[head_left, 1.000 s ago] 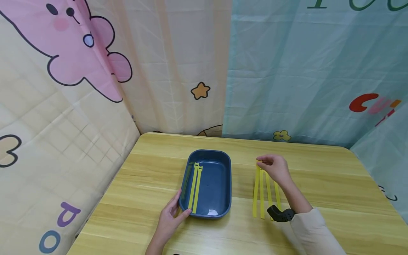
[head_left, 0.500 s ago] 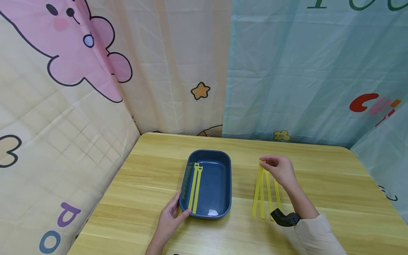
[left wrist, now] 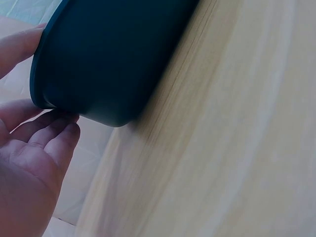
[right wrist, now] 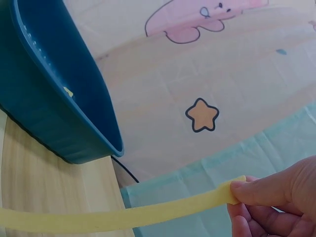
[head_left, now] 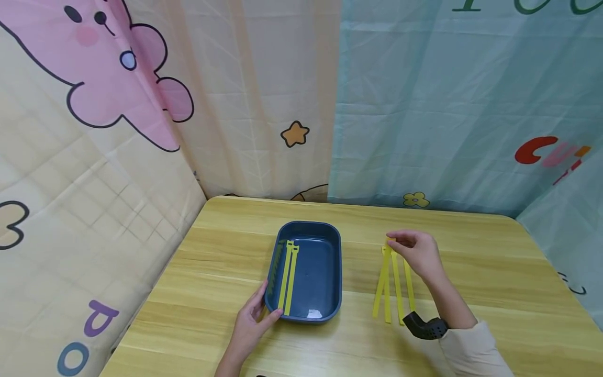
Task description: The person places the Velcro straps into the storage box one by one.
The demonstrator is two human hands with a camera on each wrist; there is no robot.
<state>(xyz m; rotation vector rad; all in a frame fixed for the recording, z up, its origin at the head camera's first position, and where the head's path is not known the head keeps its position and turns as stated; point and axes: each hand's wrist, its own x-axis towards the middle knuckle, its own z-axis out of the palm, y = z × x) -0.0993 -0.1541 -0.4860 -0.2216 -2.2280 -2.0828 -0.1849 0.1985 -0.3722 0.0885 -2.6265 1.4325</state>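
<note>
My left hand (head_left: 249,322) holds the near left corner of a dark blue plastic tray (head_left: 313,283), thumb at the near rim and fingers along the left side. In the left wrist view, fingertips (left wrist: 71,133) lie under the tray's lip. Two yellow cable ties (head_left: 291,277) with slotted heads lie lengthwise inside, by its left wall. To the right of the tray, my right hand (head_left: 419,254) pinches the head end of another yellow cable tie (right wrist: 163,207) between thumb and fingers. Its tail slants down across several similar ties (head_left: 398,288) on the table.
A light wooden table (head_left: 226,246) carries everything. Printed cloth curtains (head_left: 264,104) hang along its back and sides. A black curved device (head_left: 426,327) sits at my right wrist, above the near ends of the ties.
My right hand has shifted right and slightly down, carrying the head end of the pinched cable tie, which slants more now. The left hand and tray stay put.
</note>
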